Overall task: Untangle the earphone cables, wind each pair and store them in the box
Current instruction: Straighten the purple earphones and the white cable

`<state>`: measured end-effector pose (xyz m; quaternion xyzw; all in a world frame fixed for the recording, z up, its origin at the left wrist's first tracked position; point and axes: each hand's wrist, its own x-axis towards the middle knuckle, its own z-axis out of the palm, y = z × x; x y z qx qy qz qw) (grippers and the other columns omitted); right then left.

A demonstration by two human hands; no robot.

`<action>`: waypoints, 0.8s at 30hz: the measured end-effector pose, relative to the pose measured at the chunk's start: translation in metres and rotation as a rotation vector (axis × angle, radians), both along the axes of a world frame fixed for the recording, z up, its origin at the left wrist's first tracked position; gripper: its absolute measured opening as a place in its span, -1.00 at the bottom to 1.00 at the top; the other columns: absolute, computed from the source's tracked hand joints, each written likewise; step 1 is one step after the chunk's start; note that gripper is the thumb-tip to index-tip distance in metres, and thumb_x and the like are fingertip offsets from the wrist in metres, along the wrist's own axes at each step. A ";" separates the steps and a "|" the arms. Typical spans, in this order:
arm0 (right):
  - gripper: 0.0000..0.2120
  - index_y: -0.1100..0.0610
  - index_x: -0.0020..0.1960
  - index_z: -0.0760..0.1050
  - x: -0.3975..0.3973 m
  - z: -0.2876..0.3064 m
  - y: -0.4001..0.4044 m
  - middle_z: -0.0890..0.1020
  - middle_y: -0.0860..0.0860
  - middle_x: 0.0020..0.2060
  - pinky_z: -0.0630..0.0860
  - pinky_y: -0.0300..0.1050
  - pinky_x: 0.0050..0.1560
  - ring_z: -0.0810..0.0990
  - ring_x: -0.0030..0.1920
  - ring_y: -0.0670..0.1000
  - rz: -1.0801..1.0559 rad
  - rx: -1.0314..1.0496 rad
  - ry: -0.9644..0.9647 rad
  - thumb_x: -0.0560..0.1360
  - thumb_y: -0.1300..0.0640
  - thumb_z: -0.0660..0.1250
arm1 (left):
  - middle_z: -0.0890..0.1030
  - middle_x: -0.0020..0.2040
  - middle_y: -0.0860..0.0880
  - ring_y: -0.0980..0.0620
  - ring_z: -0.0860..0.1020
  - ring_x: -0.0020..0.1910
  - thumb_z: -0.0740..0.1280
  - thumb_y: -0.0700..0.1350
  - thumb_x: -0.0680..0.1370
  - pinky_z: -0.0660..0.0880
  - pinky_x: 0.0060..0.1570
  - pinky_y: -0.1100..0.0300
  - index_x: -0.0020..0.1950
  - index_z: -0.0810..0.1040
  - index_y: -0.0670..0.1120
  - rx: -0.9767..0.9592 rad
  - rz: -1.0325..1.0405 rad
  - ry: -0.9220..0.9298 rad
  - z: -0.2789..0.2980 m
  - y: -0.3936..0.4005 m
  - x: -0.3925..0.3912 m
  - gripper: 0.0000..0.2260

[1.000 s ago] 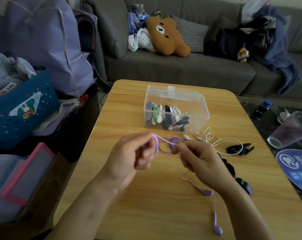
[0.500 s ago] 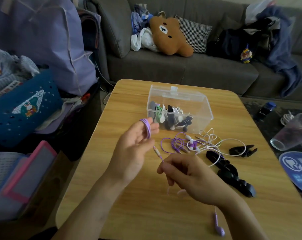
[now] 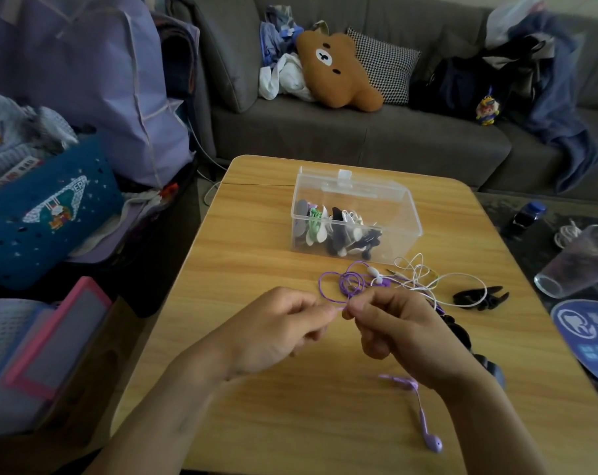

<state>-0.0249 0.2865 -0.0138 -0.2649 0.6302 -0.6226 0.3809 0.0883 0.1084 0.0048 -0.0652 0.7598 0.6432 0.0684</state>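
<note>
Two hands pinch one purple earphone cable at frame centre, over the wooden table [image 3: 256,269].

The left hand [image 3: 273,334] and right hand [image 3: 397,334] both grip the purple earphone cable [image 3: 345,282] between curled fingertips; its earbud [image 3: 434,443] lies lower right. Behind it, a white earphone cable [image 3: 424,275] tangles in. The clear plastic box [image 3: 393,207] holds perhaps five wound pairs, hard to count. Two black clips [image 3: 481,296] lie at right.

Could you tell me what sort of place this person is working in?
Most likely a home living room: a grey sofa with a brown bear cushion and heaped clothes stands behind the low wooden table where the earphones lie.
</note>
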 end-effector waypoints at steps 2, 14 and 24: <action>-0.66 0.16 -0.17 0.65 -0.001 -0.003 -0.001 0.43 0.01 -0.46 0.33 -0.22 -0.44 0.33 -0.50 -0.03 -0.020 0.008 -0.007 0.35 -0.12 0.55 | 0.31 -0.49 0.04 0.00 0.29 -0.39 0.21 0.10 0.56 0.37 -0.27 0.13 -0.41 0.34 -0.02 0.014 -0.037 -0.006 0.000 -0.002 0.001 -0.62; -0.80 0.11 -0.15 0.60 0.011 -0.013 -0.013 0.44 0.05 -0.42 0.26 -0.25 -0.51 0.28 -0.55 -0.08 0.059 0.118 -0.054 0.55 0.04 0.30 | 0.37 -0.42 -0.02 0.08 0.29 -0.53 0.11 0.00 0.64 0.43 -0.25 0.11 -0.24 0.40 -0.11 0.833 0.257 -0.069 -0.008 0.005 -0.010 -0.69; -0.76 0.15 -0.01 0.57 0.031 -0.014 -0.030 0.52 0.04 -0.43 0.26 -0.24 -0.50 0.31 -0.53 -0.04 0.096 0.160 0.013 0.68 0.11 0.16 | 0.43 -0.34 -0.02 0.07 0.34 -0.46 0.10 -0.05 0.68 0.31 -0.14 0.13 -0.19 0.44 -0.10 0.904 0.637 0.129 -0.014 -0.017 -0.021 -0.71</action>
